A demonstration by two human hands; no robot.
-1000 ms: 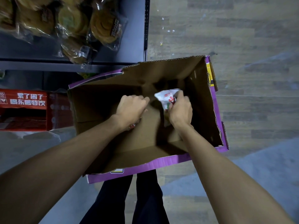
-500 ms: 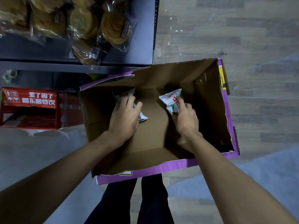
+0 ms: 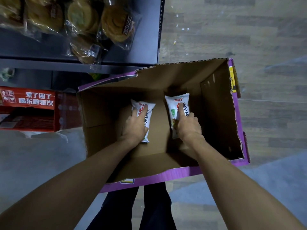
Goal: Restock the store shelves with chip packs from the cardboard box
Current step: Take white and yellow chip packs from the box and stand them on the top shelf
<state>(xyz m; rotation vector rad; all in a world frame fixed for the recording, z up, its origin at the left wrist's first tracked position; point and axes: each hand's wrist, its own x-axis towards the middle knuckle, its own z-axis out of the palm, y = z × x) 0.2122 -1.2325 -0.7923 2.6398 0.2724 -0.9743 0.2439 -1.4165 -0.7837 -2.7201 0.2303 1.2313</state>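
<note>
Packs of chips, two white ones, stand inside the open cardboard box (image 3: 216, 105), which is purple on the outside and sits on the floor before a dark shelf (image 3: 132, 39). The left grip (image 3: 134, 125) wraps the left chip pack (image 3: 149, 112), forefinger laid along its front. The right grip (image 3: 187, 125) holds the right chip pack (image 3: 176, 105) the same way. Each pack reads "SHANYAO" in black down its side, with red characters at the top. A red carton (image 3: 28, 103) at left reads "累了困了 喝东鹏特饮". Wrapped pastries (image 3: 116, 25) lie on the shelf.
</note>
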